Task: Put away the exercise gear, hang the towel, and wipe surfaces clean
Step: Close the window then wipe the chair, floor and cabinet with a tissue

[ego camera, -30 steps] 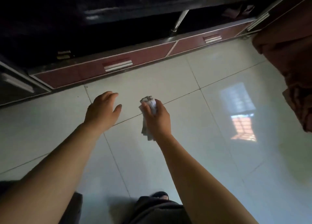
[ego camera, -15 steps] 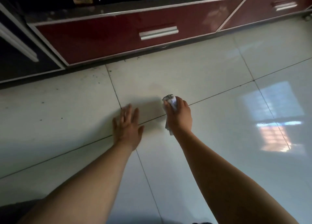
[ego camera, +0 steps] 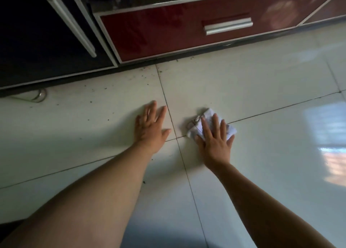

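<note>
Head view, single entry. Item one: cloth (ego camera: pixel 207 114), white, crumpled into a loose wad, lying on the floor (ego camera: pixel 271 107) just right of where two tile joints cross, well in front of the red drawer (ego camera: pixel 159 34). Your right hand (ego camera: pixel 215 141) lies flat on top of it, fingers straight and spread, pressing it to the tile; nothing is curled round it. Your left hand (ego camera: pixel 149 126) is flat on the bare tile just beside the joint, fingers straight, holding nothing, apart from the cloth. Handling, by judgement: soft, light and limp, nothing fragile about it; on this glossy tile it will likely slide easily and may bunch or slip from under the palm, so keep your weight over its middle, or gather the exposed far edge if you must lift it. Orientation: the wad has no clear pointing end; what shows round your hand looks broader from left to right than from near to far, though the covered middle cannot be judged. Item two: dark specks (ego camera: pixel 142 75), scattered on the tile near the cabinet base, left of and beyond the cloth, not yet wiped. Item three: drawer handle (ego camera: pixel 228 26), silver, horizontal. Item four: black cabinet door (ego camera: pixel 37 42), left of the drawer.
</note>
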The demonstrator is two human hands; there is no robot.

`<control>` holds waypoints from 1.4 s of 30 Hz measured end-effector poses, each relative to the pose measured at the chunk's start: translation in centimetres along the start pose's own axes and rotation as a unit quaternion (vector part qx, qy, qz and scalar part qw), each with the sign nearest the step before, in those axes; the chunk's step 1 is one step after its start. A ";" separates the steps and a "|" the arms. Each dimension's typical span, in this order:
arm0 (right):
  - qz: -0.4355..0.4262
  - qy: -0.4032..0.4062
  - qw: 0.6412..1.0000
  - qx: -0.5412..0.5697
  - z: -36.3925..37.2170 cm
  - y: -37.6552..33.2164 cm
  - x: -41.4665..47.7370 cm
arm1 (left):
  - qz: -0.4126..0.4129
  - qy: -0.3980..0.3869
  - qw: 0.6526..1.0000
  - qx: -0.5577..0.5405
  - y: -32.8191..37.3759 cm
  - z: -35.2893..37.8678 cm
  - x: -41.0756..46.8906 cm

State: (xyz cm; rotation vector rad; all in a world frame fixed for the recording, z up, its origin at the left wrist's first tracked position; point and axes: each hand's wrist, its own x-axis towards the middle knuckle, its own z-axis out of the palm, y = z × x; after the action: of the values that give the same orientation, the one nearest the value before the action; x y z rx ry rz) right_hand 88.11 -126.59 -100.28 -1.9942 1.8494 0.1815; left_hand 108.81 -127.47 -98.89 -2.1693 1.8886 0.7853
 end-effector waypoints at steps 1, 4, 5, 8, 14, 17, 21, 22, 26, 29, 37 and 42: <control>0.007 -0.003 1.000 0.000 -0.5 -0.1 1.3 | 0.002 -0.005 1.000 0.000 -0.3 -0.1 -0.1; 0.054 -0.013 0.998 0.030 -2.3 -1.2 5.4 | 0.003 -0.016 1.000 0.000 -1.7 -0.2 -1.2; 0.060 -0.011 0.998 0.035 -2.4 -2.0 6.0 | 0.001 -0.015 1.000 -0.002 -2.3 -0.1 -1.8; -0.006 -0.014 1.000 0.020 -1.4 -4.3 4.8 | -0.017 -0.007 1.000 0.005 -3.8 0.2 -3.3; -0.068 -0.026 0.997 -0.025 0.0 -3.3 1.6 | -0.048 -0.013 0.999 0.002 -5.8 -0.5 -3.7; 0.019 -0.018 0.999 0.019 -0.5 -4.7 3.6 | -0.068 -0.025 0.997 0.001 -5.7 -0.5 -4.3; -0.029 -0.016 0.999 0.008 -0.4 -8.3 5.0 | -0.080 -0.036 0.996 0.000 -4.8 -0.3 -5.6; -0.085 -0.027 0.996 -0.001 0.0 -8.7 4.4 | -0.078 -0.032 0.996 0.003 -4.7 -0.3 -5.9; -0.189 -0.018 0.982 -0.019 1.2 -6.9 1.8 | -0.068 0.003 0.997 0.021 -5.2 0.5 -6.2; -0.148 -0.018 0.988 -0.031 0.8 -5.5 1.7 | -0.058 0.014 0.998 0.026 -5.5 1.2 -6.5; -0.129 -0.003 0.989 -0.074 0.1 -7.3 4.5 | -0.098 0.074 0.990 -0.063 -6.7 1.6 -7.2; -0.118 -0.012 0.991 -0.063 0.4 -11.0 5.5 | -0.247 0.069 0.958 -0.127 -8.5 2.9 -7.9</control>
State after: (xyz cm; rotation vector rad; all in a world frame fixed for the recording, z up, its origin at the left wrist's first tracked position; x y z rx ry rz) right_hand 99.53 -131.13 -100.41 -2.2672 1.6051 0.2578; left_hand 115.65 -117.60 -99.40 -2.7514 1.2464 0.8189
